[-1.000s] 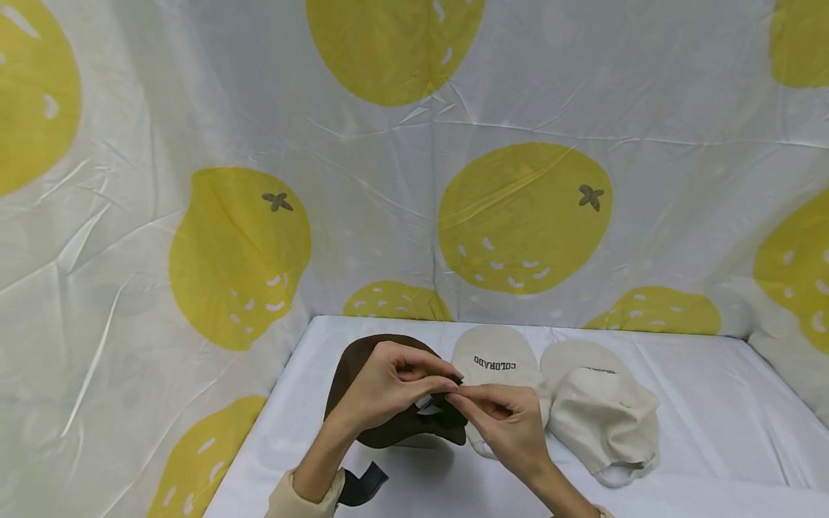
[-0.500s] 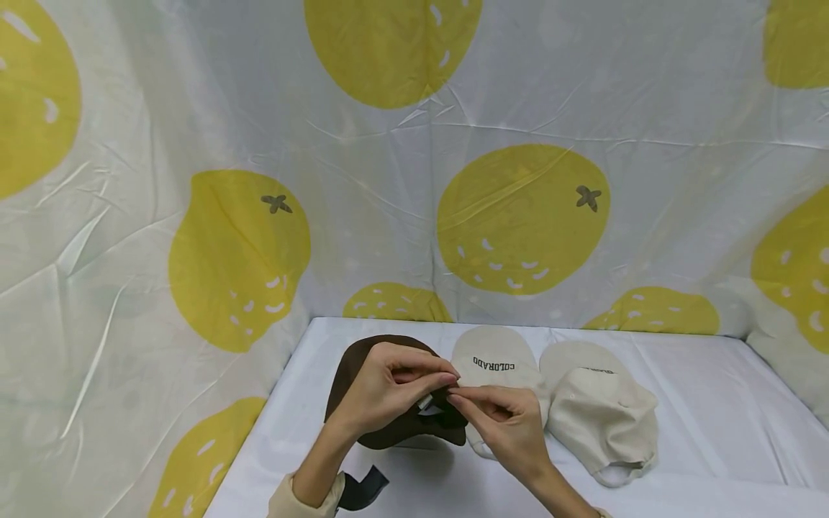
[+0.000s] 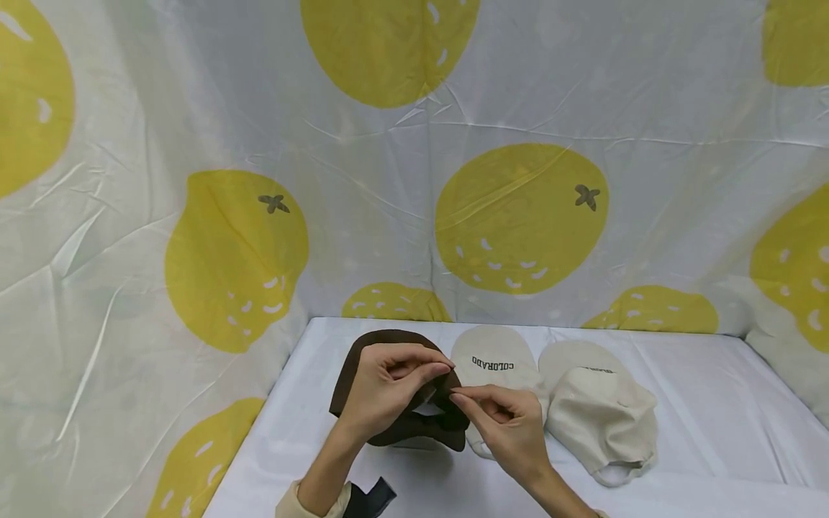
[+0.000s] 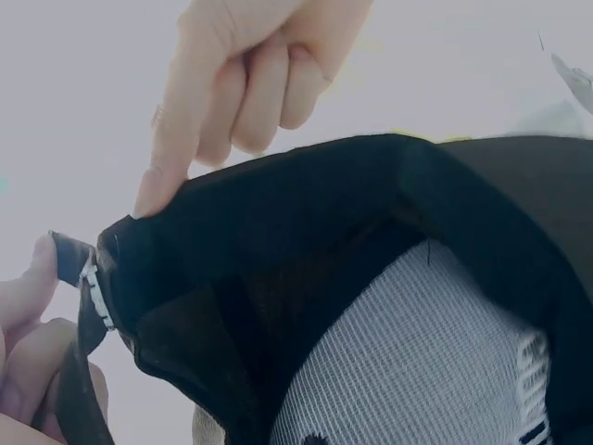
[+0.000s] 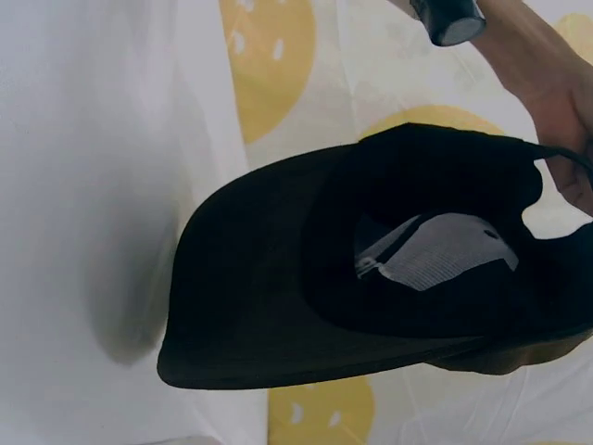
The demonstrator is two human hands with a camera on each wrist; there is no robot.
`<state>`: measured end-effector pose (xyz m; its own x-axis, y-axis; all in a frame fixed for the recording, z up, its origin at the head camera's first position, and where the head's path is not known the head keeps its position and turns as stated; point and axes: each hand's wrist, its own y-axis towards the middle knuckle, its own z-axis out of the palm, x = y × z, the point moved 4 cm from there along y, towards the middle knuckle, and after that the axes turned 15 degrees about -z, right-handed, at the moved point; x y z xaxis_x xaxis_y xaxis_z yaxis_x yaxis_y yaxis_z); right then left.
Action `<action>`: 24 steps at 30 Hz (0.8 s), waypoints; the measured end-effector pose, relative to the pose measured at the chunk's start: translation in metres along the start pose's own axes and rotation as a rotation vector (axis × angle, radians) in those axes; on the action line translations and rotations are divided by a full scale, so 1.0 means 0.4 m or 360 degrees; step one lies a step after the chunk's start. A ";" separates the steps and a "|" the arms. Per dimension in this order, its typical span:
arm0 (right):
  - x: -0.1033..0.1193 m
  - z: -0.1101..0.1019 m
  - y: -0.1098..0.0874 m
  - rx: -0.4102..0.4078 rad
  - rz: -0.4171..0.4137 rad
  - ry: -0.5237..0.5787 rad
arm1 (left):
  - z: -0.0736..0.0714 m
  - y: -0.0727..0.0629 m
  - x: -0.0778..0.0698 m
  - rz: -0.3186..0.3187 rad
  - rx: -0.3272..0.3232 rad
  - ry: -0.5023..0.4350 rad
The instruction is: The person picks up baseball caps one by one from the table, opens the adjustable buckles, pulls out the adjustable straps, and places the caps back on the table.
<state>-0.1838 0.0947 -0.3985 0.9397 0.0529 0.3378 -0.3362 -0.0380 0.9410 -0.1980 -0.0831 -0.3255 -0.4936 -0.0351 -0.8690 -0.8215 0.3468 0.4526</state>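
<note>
A dark brown baseball cap (image 3: 382, 341) is held over the white table, its peak toward the person and its inside showing. My left hand (image 3: 382, 385) and right hand (image 3: 508, 424) pinch at its back edge, fingertips a little apart. In the left wrist view, one hand pinches the narrow strap (image 4: 76, 394) beside a small metal buckle (image 4: 97, 295). The other hand's index finger touches the band corner close by. White mesh lining (image 5: 449, 248) shows inside the cap. Right of my hands lies a beige cap (image 3: 495, 345) lettered COLORADO.
Another beige cap (image 3: 602, 417), crumpled at the back, lies farther right and overlaps a flat beige piece behind it. White cloth covers the table (image 3: 712, 403). A lemon-print curtain (image 3: 363, 216) hangs behind and at the sides. A black band (image 3: 372, 496) hangs at my left wrist.
My left fingertips have moved slightly up and away from the right ones, opening a small gap. The brown cap has tilted a little; my right hand has barely moved.
</note>
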 end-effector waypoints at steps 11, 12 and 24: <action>-0.001 0.002 -0.001 -0.0006 -0.0036 0.0046 | -0.004 -0.008 0.003 0.0001 -0.0157 -0.0017; -0.001 0.002 -0.001 -0.0005 -0.0035 0.0046 | -0.004 -0.008 0.003 0.0003 -0.0157 -0.0018; 0.002 0.000 -0.004 0.0000 -0.0005 0.0017 | -0.003 -0.014 0.006 -0.0076 -0.0143 -0.0027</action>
<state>-0.1825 0.0948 -0.3996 0.9400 0.0637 0.3351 -0.3332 -0.0378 0.9421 -0.1950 -0.0863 -0.3298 -0.4490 -0.0333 -0.8929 -0.8667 0.2593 0.4261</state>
